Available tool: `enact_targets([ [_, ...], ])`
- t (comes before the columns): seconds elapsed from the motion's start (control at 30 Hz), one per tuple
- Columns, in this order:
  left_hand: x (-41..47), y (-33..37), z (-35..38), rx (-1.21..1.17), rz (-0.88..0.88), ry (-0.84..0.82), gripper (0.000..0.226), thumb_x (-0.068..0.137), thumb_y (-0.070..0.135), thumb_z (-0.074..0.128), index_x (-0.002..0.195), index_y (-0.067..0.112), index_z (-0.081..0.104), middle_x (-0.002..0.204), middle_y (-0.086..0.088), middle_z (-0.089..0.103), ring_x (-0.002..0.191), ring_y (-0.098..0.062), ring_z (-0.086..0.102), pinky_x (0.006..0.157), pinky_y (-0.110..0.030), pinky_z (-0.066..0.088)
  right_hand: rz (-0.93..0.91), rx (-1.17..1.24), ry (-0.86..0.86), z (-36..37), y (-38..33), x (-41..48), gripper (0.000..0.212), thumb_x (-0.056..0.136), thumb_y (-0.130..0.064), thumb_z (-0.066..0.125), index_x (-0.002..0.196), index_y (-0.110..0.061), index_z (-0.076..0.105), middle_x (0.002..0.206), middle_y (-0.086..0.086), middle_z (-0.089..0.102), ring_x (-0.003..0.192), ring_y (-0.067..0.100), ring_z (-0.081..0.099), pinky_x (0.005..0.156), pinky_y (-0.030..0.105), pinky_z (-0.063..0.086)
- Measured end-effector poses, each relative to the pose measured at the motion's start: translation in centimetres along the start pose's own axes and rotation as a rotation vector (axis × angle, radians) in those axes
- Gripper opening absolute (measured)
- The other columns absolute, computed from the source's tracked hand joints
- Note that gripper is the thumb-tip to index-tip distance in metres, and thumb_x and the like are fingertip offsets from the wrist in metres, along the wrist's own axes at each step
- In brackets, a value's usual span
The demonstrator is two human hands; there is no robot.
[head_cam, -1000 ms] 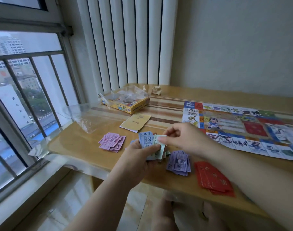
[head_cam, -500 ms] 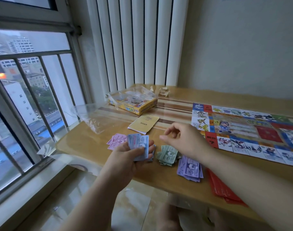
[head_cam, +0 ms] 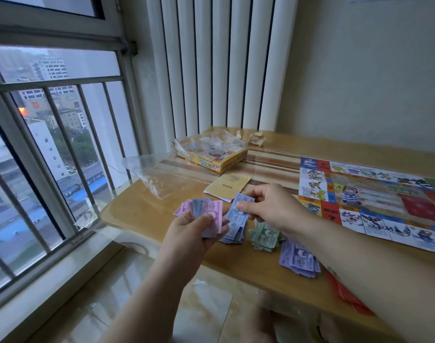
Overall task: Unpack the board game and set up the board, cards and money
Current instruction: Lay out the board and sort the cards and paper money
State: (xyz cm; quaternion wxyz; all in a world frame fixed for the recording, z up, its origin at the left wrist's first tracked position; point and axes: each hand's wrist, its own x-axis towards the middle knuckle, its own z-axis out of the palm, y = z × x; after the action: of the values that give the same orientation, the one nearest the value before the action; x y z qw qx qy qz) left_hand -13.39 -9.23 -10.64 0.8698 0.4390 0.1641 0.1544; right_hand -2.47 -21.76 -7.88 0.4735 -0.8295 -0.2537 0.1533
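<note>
Just above the counter's (head_cam: 142, 214) near edge, both forearms reach forward. The left hand (head_cam: 194, 233) grips a small fan of notes (head_cam: 210, 215), pink and blue. The right hand (head_cam: 273, 206) pinches one blue note (head_cam: 240, 210) between thumb and forefinger, over the blue pile (head_cam: 232, 235). Four money piles lie on the counter: pink pile (head_cam: 180, 209), blue pile, green pile (head_cam: 264, 236), purple pile (head_cam: 299, 261). One stack of red cards (head_cam: 342, 290) lies partly under the right forearm. One board (head_cam: 372, 199) lies spread at right, and one box (head_cam: 211, 158) stands behind.

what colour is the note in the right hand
Blue; the note shows best in head view.
</note>
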Motion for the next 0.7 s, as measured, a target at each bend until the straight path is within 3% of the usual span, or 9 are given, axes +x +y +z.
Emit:
enact_targets([
  [0.07,0.6,0.5,-1.0,-0.025,0.060,0.070,0.018,0.093,-0.008,0.042,0.102,-0.003,0.058,0.087,-0.018,0.072,0.077,-0.022,0.072,0.058,-0.025,0.058,0.006,-0.050,0.029,0.0,0.2,0.5,0.020,0.087,-0.016,0.068,0.105,-0.010,0.062,0.085,0.004,0.065,0.054,0.005,0.057,0.054,0.017,0.040],
  [0.2,1.1,1.7,-2.4,-0.034,0.108,0.169,0.016,0.093,-0.006,0.047,0.095,0.002,0.060,0.086,-0.017,0.068,0.070,-0.019,0.070,0.057,-0.023,0.057,-0.023,-0.222,0.012,1.1,0.4,1.3,0.021,0.088,-0.016,0.066,0.108,-0.014,0.060,0.079,0.000,0.059,0.059,0.008,0.057,0.052,0.018,0.041],
  [0.37,1.1,1.6,-2.8,-0.022,0.086,0.131,0.015,0.089,-0.007,0.052,0.096,0.002,0.061,0.080,-0.015,0.069,0.066,-0.018,0.068,0.059,-0.023,0.058,-0.115,-0.600,0.143,1.9,0.4,1.5,0.032,0.081,-0.036,0.071,0.109,-0.025,0.060,0.102,-0.007,0.050,0.095,0.012,0.054,0.073,0.026,0.042],
  [0.43,1.3,1.3,-2.8,-0.016,0.067,0.101,0.020,0.087,-0.009,0.053,0.100,0.004,0.061,0.082,-0.013,0.070,0.070,-0.019,0.069,0.059,-0.024,0.058,-0.153,-0.480,0.189,2.1,-0.5,1.5,0.027,0.083,-0.041,0.068,0.104,-0.025,0.062,0.103,-0.007,0.055,0.094,0.011,0.055,0.075,0.024,0.044],
  [0.53,1.5,1.0,-2.6,0.017,0.058,0.040,0.029,0.085,-0.010,0.054,0.108,0.006,0.061,0.086,-0.011,0.072,0.077,-0.019,0.069,0.065,-0.025,0.058,-0.126,-0.146,0.016,2.9,-2.6,1.5,0.021,0.080,-0.040,0.072,0.085,-0.022,0.063,0.082,-0.007,0.062,0.077,0.007,0.057,0.060,0.012,0.042],
  [0.6,1.4,1.1,-2.3,0.015,0.052,0.014,0.028,0.086,-0.009,0.054,0.108,0.008,0.060,0.086,-0.011,0.072,0.078,-0.018,0.070,0.066,-0.026,0.058,-0.099,-0.106,-0.105,3.6,-3.4,1.8,0.016,0.079,-0.030,0.076,0.078,-0.021,0.062,0.080,-0.002,0.065,0.073,0.009,0.058,0.065,0.019,0.046],
  [0.7,1.5,2.0,-2.8,-0.088,0.034,0.082,0.022,0.092,-0.005,0.048,0.111,0.002,0.057,0.089,-0.015,0.069,0.078,-0.023,0.067,0.060,-0.027,0.059,-0.081,-0.086,-0.056,4.4,-3.6,3.3,0.011,0.080,-0.017,0.075,0.082,-0.016,0.064,0.088,0.008,0.069,0.070,0.012,0.058,0.071,0.028,0.048],
])
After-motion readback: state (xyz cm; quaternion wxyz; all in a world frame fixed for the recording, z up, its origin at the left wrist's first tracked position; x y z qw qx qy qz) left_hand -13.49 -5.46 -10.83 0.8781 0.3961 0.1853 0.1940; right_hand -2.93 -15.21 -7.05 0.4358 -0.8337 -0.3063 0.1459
